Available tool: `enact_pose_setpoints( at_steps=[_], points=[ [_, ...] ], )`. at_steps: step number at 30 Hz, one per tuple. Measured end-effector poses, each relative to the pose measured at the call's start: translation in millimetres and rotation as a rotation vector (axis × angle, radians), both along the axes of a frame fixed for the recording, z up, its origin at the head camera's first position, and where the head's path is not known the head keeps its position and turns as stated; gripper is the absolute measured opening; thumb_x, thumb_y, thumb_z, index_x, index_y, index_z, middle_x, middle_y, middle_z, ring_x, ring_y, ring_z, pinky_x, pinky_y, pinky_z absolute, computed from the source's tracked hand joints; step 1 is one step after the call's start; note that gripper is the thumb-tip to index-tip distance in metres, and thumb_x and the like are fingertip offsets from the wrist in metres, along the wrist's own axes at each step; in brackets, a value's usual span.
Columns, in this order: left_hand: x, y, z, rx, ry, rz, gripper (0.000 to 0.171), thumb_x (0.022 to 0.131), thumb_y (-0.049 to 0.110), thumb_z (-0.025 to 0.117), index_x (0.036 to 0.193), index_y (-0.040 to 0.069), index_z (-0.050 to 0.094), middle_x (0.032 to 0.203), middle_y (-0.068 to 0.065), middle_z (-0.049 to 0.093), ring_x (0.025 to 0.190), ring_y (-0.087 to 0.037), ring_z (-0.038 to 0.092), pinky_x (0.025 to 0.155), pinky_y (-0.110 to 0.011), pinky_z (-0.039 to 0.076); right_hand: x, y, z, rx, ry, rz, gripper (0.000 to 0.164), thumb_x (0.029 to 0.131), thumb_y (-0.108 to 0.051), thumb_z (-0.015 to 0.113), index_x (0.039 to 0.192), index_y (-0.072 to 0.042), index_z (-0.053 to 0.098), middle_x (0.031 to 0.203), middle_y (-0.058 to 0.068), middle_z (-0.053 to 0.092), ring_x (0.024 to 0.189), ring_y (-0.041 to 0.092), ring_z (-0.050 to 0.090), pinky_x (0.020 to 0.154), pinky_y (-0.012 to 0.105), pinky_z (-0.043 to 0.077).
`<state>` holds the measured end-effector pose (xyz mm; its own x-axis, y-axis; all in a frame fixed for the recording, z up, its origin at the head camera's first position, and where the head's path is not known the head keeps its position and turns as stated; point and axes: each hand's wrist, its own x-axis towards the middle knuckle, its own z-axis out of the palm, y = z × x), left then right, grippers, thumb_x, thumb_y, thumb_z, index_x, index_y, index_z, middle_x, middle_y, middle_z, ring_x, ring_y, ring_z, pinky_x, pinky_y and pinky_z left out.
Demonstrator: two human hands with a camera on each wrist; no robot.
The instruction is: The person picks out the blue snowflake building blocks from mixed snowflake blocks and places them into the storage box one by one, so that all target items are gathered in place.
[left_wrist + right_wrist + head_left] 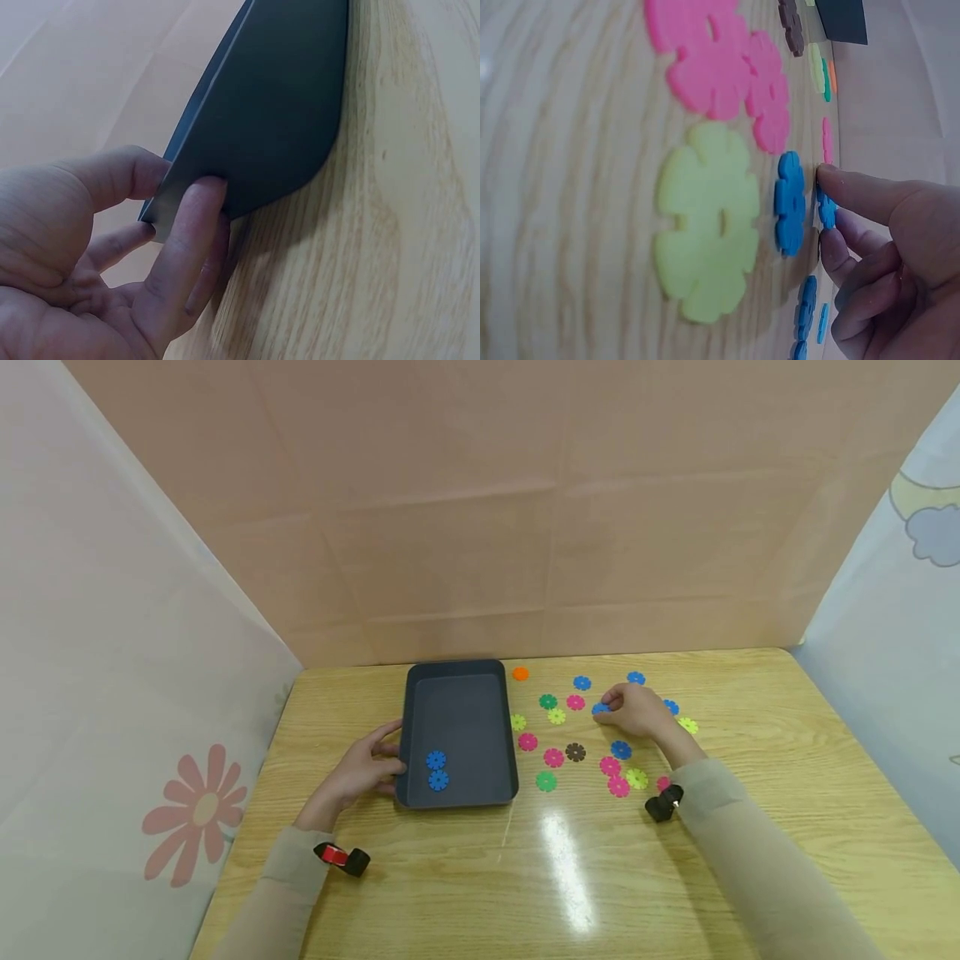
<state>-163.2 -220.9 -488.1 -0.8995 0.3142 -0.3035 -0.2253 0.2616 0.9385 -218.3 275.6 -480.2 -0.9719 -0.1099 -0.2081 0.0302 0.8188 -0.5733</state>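
The left hand (365,770) is at the left side of a dark grey rectangular tray (512,752). Close up in the left wrist view, its thumb lies over the rim while fingers press the outer wall, so the tray edge (247,112) is pinched. Two blue notched discs (438,780) lie in the tray's near left part. Over at the right, the right hand (637,710) pinches another blue notched disc (826,207) between thumb and fingertips, close over the table. Below that hand are a blue disc (621,750) and a yellow-green disc (709,221).
Several notched discs lie scattered right of the tray, among them a pink disc (528,742), a brown disc (575,752), a green disc (547,781) and an orange disc (521,673). The wooden table (450,885) meets a hanging beige cloth (450,568) at its back edge.
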Motion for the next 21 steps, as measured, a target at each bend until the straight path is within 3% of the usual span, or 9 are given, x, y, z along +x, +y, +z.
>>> enact_pose_setpoints(
  at_steps=[8, 21],
  points=[
    [0.0, -0.4, -0.8, 0.006, 0.009, -0.001, 0.083, 0.092, 0.000, 0.068, 0.165, 0.016, 0.031, 0.134, -0.031, 0.053, 0.096, -0.032, 0.069, 0.070, -0.045, 0.063, 3.1, 3.7, 0.6, -0.018, 0.023, 0.002, 0.038, 0.091, -0.031, 0.081, 0.112, -0.002, 0.067, 0.104, 0.012, 0.068, 0.097, 0.030, 0.061, 0.088, 0.049, 0.051],
    [0.4, 0.9, -2.2, -0.009, 0.022, 0.009, 0.082, 0.093, 0.001, 0.068, 0.165, 0.017, 0.032, 0.133, -0.030, 0.054, 0.097, -0.033, 0.068, 0.070, -0.046, 0.063, 5.7, 5.9, 3.8, -0.059, 0.025, 0.023, 0.025, 0.100, -0.024, 0.070, 0.110, -0.002, 0.071, 0.102, 0.011, 0.069, 0.093, 0.028, 0.061, 0.083, 0.043, 0.051]
  ],
)
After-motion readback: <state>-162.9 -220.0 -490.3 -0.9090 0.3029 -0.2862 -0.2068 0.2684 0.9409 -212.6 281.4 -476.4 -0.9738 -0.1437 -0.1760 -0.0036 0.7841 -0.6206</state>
